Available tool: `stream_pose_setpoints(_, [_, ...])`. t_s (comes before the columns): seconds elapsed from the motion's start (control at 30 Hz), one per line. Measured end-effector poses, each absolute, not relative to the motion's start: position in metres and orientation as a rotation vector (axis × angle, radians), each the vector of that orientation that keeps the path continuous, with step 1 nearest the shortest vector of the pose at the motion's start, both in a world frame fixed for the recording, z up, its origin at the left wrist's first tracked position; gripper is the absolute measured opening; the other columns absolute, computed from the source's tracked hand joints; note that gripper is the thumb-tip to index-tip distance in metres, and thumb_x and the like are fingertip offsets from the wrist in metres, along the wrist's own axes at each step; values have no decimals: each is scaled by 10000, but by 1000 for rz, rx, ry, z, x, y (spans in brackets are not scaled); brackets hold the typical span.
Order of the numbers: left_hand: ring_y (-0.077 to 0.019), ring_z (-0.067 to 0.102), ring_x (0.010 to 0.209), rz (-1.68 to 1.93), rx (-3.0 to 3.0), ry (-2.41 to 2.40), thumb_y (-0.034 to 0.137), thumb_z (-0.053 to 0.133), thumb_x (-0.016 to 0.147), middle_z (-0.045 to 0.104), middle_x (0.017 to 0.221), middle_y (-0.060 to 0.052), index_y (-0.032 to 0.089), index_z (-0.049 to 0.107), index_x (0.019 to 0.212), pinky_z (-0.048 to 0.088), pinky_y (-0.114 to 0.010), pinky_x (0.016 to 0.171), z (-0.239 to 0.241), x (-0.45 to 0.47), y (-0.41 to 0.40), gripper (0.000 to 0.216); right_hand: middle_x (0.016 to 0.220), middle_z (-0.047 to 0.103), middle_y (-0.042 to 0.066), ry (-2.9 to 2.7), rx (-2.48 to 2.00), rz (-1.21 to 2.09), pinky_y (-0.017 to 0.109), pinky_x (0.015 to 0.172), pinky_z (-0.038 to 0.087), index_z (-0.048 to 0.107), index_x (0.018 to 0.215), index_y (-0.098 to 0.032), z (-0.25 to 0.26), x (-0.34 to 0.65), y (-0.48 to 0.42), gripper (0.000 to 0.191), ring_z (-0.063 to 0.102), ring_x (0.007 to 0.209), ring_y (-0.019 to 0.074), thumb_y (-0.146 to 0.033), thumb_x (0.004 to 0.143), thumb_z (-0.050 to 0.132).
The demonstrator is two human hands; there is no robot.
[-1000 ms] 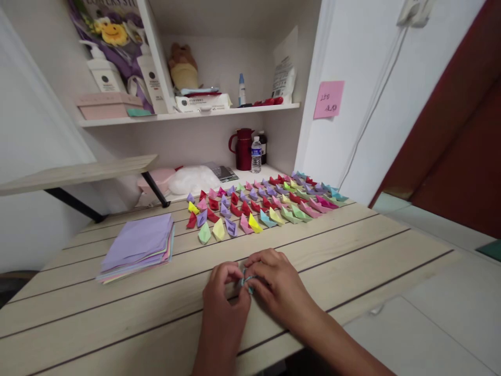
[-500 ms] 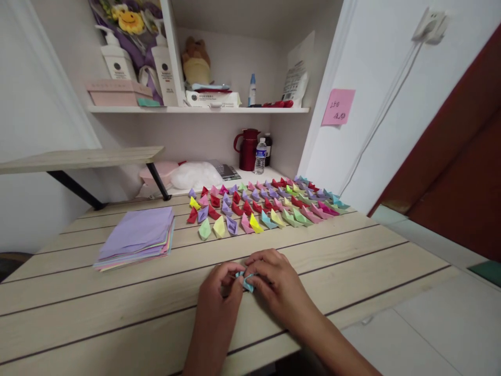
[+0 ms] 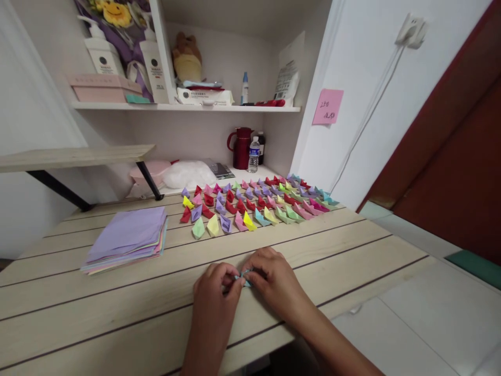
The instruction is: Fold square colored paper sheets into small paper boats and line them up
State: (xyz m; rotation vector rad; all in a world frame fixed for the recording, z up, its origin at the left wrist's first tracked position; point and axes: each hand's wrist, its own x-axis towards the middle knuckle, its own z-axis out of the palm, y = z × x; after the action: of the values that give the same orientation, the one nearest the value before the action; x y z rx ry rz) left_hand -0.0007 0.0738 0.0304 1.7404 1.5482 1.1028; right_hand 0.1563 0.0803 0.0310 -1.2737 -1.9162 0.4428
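Observation:
My left hand (image 3: pixel 217 295) and my right hand (image 3: pixel 274 279) meet over the wooden table (image 3: pixel 117 313), near its front edge. Both pinch a small light-blue folded paper (image 3: pixel 243 277) between their fingertips; most of it is hidden by the fingers. Behind the hands lie several rows of small folded paper boats (image 3: pixel 254 204) in red, purple, pink, yellow and green. A stack of coloured paper sheets (image 3: pixel 127 239), purple on top, lies to the left of the hands.
At the back stand a dark red jug (image 3: pixel 241 148) and a water bottle (image 3: pixel 253 155). A shelf (image 3: pixel 183 107) above carries pump bottles, a box and a soft toy. A pink note (image 3: pixel 327 106) sticks to the white wall. A dark red door (image 3: pixel 450 156) is on the right.
The hands stay together on the light-blue paper, with small finger shifts. The view has swung slightly, so everything sits a little further left than half a second ago.

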Motion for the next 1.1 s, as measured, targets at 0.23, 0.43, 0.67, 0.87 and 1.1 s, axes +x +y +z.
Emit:
stream_pose_setpoints(0.23, [-180, 636, 767, 966, 1881, 1675, 100, 685, 691, 650, 877, 0, 227, 666, 731, 430, -428, 909, 33, 5, 70, 135, 816, 698, 12, -1939, -1299, 496, 349, 805, 373, 726, 788, -225, 30, 159, 81, 218, 583, 874, 224, -9, 798, 696])
stream_pose_setpoints(0.43, [-190, 652, 837, 862, 1946, 1722, 140, 740, 701, 666, 1003, -13, 226, 692, 738, 369, -467, 984, 34, 7, 69, 106, 815, 698, -3, -1979, -1260, 586, 342, 842, 387, 712, 785, -222, 31, 165, 81, 215, 604, 886, 207, -8, 797, 700])
stream_pose_setpoints(0.67, [-202, 654, 905, 801, 1987, 1711, 188, 712, 753, 668, 1065, -9, 247, 703, 768, 350, -464, 976, 34, 6, 69, 62, 827, 684, -1, -1943, -1250, 669, 280, 772, 435, 691, 823, -203, 34, 170, 82, 266, 612, 867, 183, 53, 752, 678])
stream_pose_setpoints(0.87, [-198, 645, 970, 792, 2022, 1681, 161, 602, 827, 672, 1009, 9, 255, 707, 769, 338, -449, 955, 33, 3, 68, 153, 793, 669, -24, -1949, -1209, 706, 261, 788, 423, 686, 782, -213, 35, 172, 82, 250, 594, 859, 166, 36, 759, 700])
stream_pose_setpoints(1.1, [-209, 641, 972, 811, 2054, 1685, 210, 551, 864, 683, 987, 0, 283, 737, 782, 355, -450, 927, 30, 4, 70, 216, 807, 616, -26, -1913, -1268, 695, 270, 714, 412, 653, 944, -238, 32, 173, 80, 350, 571, 782, 174, 30, 718, 664])
